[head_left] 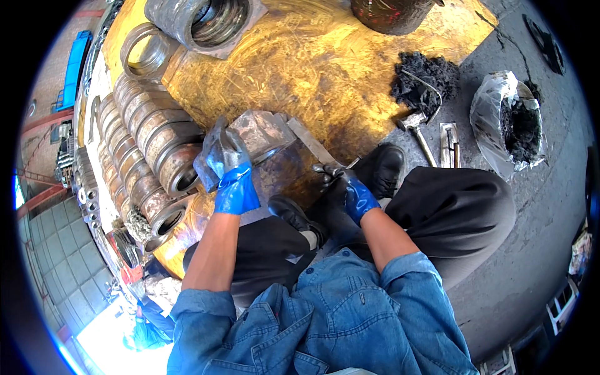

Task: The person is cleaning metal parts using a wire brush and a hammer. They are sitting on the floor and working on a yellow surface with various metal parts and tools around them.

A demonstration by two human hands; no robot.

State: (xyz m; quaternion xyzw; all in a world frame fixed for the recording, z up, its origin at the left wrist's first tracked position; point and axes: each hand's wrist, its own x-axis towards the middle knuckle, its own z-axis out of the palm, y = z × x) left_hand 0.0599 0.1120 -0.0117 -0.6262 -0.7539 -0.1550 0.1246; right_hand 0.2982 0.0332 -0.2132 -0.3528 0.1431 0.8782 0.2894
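Note:
My left hand (230, 172), in a blue rubber glove smeared grey, is closed beside the near end of the stacked metal rings (156, 134). A bluish-grey edge shows under its fingers, but I cannot make out what it belongs to. Just right of that hand, a worn metal block (262, 134) rests on the yellow sheet. My right hand (351, 190), also gloved in blue with blackened fingertips, is curled near my right shoe. A flat metal bar (310, 142) runs from the block up to its fingers. Whether those fingers grip the bar is hidden.
The greasy yellow sheet (300, 69) bears a large metal cylinder (206, 25) and a dark bucket (390, 15). On the right lie black fibrous clumps (425, 78), a hammer (419, 131), a trowel (448, 140) and a plastic bag (494, 119) of black material. Another person (150, 328) is at lower left.

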